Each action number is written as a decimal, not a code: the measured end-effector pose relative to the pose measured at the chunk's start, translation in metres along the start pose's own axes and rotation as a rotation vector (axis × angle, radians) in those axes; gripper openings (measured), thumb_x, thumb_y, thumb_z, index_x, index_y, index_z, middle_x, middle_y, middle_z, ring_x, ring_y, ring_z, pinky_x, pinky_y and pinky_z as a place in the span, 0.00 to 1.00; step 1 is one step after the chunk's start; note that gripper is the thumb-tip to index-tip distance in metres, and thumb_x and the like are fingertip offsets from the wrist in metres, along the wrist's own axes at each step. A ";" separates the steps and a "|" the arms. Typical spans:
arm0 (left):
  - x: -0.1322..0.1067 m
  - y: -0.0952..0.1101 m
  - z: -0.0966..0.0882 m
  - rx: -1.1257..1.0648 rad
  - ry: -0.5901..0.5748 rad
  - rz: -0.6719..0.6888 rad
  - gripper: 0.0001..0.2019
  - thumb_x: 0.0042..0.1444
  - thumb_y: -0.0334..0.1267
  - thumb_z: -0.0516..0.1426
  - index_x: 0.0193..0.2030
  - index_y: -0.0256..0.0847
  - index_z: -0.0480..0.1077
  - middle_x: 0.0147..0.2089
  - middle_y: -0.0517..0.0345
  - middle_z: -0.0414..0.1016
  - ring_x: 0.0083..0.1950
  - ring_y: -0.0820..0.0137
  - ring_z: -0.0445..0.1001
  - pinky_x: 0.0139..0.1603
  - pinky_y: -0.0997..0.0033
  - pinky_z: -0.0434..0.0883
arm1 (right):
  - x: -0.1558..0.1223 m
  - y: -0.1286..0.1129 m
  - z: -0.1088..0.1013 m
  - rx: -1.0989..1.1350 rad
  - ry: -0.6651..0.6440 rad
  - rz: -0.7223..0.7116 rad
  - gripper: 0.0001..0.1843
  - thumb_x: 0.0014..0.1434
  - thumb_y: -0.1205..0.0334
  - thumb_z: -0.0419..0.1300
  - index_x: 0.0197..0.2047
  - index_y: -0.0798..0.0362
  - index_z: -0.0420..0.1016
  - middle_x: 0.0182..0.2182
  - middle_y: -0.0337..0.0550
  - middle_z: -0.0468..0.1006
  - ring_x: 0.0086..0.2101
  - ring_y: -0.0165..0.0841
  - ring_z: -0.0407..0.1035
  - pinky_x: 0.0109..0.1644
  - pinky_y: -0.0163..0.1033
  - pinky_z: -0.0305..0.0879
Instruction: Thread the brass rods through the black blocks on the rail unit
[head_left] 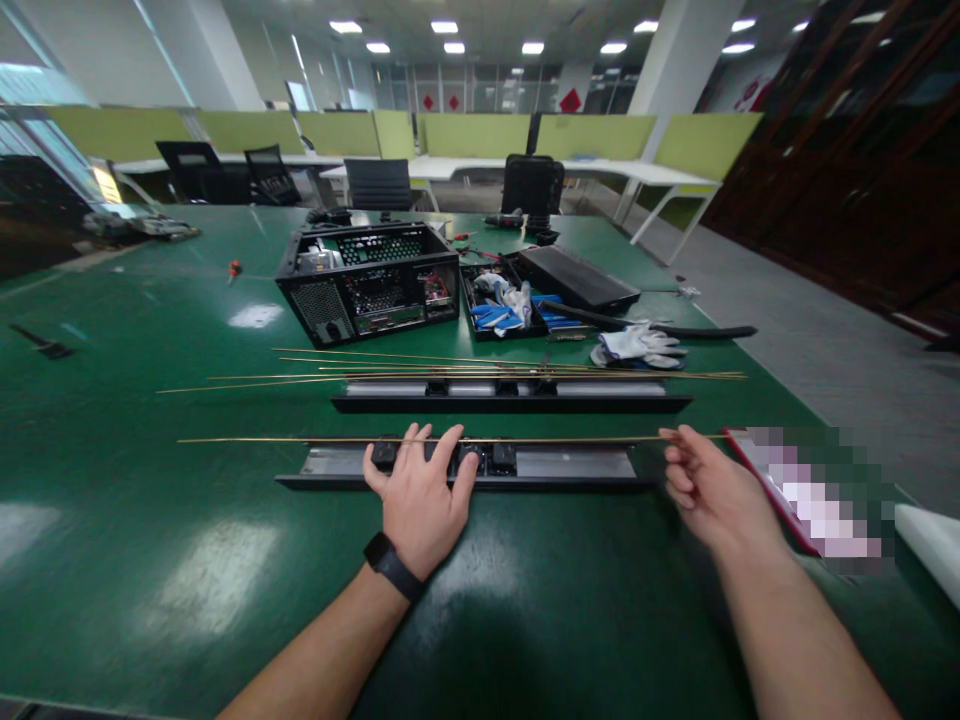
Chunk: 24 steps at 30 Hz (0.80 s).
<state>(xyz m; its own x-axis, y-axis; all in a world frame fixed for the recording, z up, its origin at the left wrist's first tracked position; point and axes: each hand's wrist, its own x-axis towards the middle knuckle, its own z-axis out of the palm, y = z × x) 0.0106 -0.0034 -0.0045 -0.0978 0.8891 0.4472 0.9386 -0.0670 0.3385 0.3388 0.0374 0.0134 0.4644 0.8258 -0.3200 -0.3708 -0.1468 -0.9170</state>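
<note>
My left hand (420, 490) lies flat, fingers spread, on the middle of a long dark metal rail (570, 465) that rests on the green table. My right hand (701, 485) pinches the right end of a thin brass rod (285, 439) that runs lengthwise just above the rail. A second dark rail (510, 400) lies further back, with a bundle of several brass rods (315, 375) spread along its far side.
An open black computer case (367, 280) stands behind the rods. Beside it are a black tray with blue gloves (499, 310), a black flat panel (577, 278), white work gloves (637, 345) and a black hose. A red-edged object lies at the right; office chairs and desks stand behind.
</note>
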 end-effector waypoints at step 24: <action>0.006 0.002 -0.007 0.000 -0.066 -0.014 0.20 0.71 0.49 0.53 0.65 0.53 0.72 0.67 0.41 0.74 0.73 0.51 0.66 0.74 0.29 0.37 | -0.004 0.003 0.001 0.025 -0.004 0.009 0.17 0.53 0.54 0.74 0.38 0.57 0.80 0.25 0.35 0.71 0.14 0.20 0.54 0.10 0.27 0.46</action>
<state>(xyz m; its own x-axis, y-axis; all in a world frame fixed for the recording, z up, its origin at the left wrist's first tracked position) 0.0097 -0.0020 0.0050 -0.0893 0.9177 0.3871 0.9374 -0.0539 0.3441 0.3347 0.0342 0.0124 0.4575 0.8269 -0.3268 -0.3946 -0.1405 -0.9080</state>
